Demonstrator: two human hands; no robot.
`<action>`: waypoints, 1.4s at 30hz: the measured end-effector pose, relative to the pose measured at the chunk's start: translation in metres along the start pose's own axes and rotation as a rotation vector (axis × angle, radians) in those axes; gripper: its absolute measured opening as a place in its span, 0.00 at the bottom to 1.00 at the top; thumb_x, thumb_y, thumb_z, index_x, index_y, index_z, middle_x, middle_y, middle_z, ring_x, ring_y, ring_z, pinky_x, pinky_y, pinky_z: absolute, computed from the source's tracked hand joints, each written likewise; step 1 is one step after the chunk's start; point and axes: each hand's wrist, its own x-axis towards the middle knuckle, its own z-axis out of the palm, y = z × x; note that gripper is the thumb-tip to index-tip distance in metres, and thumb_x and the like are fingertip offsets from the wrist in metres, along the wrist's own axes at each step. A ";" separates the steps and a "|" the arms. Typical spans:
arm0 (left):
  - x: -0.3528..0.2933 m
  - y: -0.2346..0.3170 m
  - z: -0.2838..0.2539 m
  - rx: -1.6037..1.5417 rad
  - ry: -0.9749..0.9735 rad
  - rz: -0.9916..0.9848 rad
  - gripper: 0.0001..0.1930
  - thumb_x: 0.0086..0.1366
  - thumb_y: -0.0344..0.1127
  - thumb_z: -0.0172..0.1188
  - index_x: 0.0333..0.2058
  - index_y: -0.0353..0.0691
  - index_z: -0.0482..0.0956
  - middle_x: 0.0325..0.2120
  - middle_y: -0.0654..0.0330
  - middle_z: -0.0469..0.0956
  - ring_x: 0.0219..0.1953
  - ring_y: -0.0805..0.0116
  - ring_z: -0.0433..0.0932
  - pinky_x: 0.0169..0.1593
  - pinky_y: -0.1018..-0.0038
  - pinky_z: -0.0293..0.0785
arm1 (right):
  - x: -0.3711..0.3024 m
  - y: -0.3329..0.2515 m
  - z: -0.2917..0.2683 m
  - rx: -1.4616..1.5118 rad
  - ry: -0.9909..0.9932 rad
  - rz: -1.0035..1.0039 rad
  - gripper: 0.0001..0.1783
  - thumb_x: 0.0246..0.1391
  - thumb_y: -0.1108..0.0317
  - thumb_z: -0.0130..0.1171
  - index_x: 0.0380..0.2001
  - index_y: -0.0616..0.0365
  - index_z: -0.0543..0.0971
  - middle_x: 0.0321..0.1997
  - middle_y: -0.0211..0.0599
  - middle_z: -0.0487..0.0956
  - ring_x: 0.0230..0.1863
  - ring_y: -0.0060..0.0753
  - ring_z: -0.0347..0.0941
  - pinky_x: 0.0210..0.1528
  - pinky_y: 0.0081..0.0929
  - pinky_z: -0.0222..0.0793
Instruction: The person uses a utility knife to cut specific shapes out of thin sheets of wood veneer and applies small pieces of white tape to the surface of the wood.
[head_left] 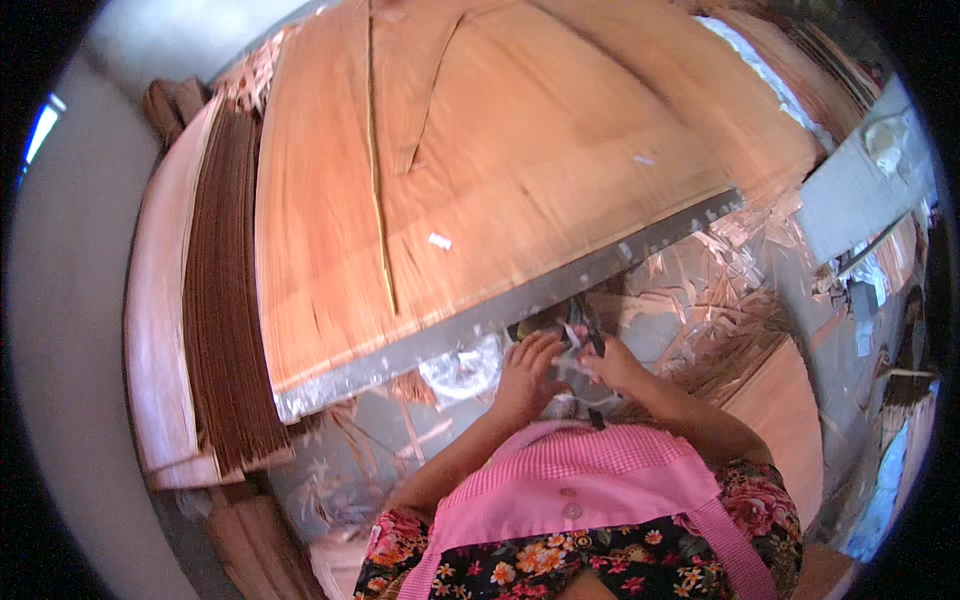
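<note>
In front of my body, just below the near edge of a broad stack of orange-brown veneer sheets (540,130), both hands are close together. My left hand (530,372) has its fingers stretched out and apart, beside a small dark object that I cannot make out. The fingers of my right hand (618,368) are closed round a slim dark tool (588,325), which points up toward the stack; its kind is blurred. Between the hands shows something small and pinkish. On the sheets lie a long thin strip (375,160) and a small white scrap (439,241).
A grey edge (520,295) with shiny tape borders the stack. At left stands a dark brown pile of sheets (230,270) against a pale wall (75,330). Torn veneer scraps (720,270) litter the floor. A grey board (865,185) juts in at right.
</note>
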 end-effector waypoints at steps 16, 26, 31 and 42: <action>-0.018 -0.051 0.054 -0.474 -0.616 -0.314 0.12 0.60 0.36 0.50 0.40 0.37 0.70 0.30 0.52 0.75 0.31 0.59 0.75 0.36 0.70 0.69 | 0.016 0.030 0.004 -0.347 -0.302 -0.266 0.31 0.46 0.77 0.50 0.56 0.53 0.58 0.51 0.49 0.68 0.53 0.41 0.65 0.51 0.31 0.60; -0.039 -0.070 0.050 0.086 -0.586 0.047 0.12 0.53 0.35 0.52 0.37 0.40 0.72 0.32 0.55 0.74 0.30 0.59 0.75 0.30 0.68 0.72 | 0.050 0.073 -0.007 -0.236 -0.170 -0.184 0.26 0.48 0.66 0.52 0.53 0.49 0.64 0.27 0.43 0.76 0.26 0.33 0.71 0.31 0.31 0.66; -0.059 -0.122 0.064 -0.873 -0.335 -0.737 0.18 0.54 0.25 0.45 0.46 0.42 0.64 0.29 0.55 0.77 0.27 0.69 0.74 0.28 0.81 0.67 | 0.048 0.079 -0.022 -0.172 -0.108 0.071 0.22 0.46 0.70 0.53 0.47 0.58 0.67 0.23 0.32 0.74 0.22 0.25 0.68 0.27 0.27 0.67; -0.005 -0.066 0.103 -0.126 -0.460 -0.042 0.13 0.50 0.32 0.57 0.36 0.39 0.72 0.30 0.55 0.75 0.31 0.59 0.75 0.33 0.69 0.71 | 0.040 0.073 -0.031 -0.102 -0.097 0.191 0.21 0.49 0.62 0.55 0.44 0.62 0.68 0.30 0.39 0.77 0.30 0.31 0.72 0.32 0.29 0.67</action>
